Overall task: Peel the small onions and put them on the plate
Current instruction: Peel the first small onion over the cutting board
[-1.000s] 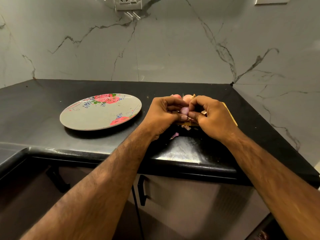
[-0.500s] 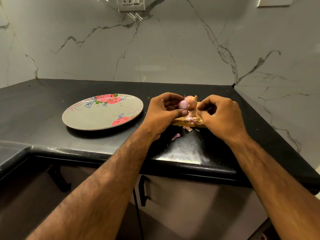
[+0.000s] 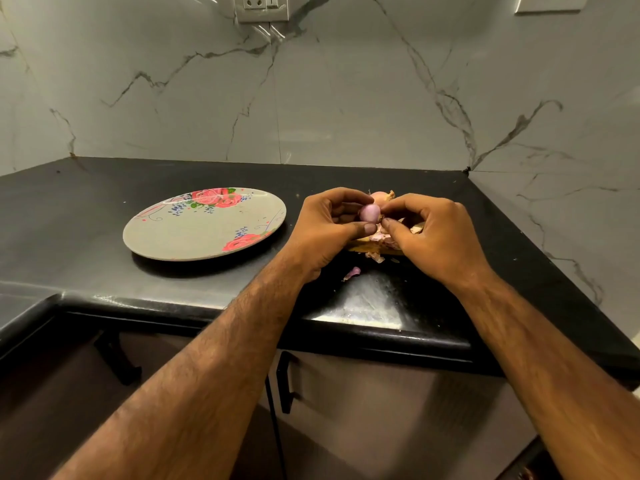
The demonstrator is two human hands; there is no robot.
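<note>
On the black stone counter (image 3: 86, 202), toward its right-hand corner, both bare hands met over a thin yellowish-brown board (image 3: 358, 250), most of which they hid. The left hand (image 3: 329, 230) had its fingers curled, and it gripped a small pink-purple onion (image 3: 370, 213) between the thumb below and the fingertips above. The onion sat raised off the board, glossy where its surface showed. The right hand (image 3: 433, 233) was curled as well. Its thumb and forefinger pinched in against the onion's right side, and the other fingers were folded under the palm. Whether a strip of skin lay between those two fingertips could not be told.

Just behind the held onion, a second pale pink onion (image 3: 379, 196) with dry papery skin peeked out above the knuckles. Loose pinkish and tan peel scraps (image 3: 375, 256) lay on the board's near edge. One small purple peel fragment (image 3: 352, 273) rested on the counter just in front of the board, near the left wrist.

To the left, well apart from the hands, a round grey plate with red rose prints (image 3: 204, 233) lay flat on the counter and held no onions. Behind the counter rose a grey-veined marble wall (image 3: 346, 98), with a white wall socket (image 3: 262, 6) at its top edge. Below the counter's front lip, a black cabinet handle (image 3: 284, 382) showed between the forearms.
</note>
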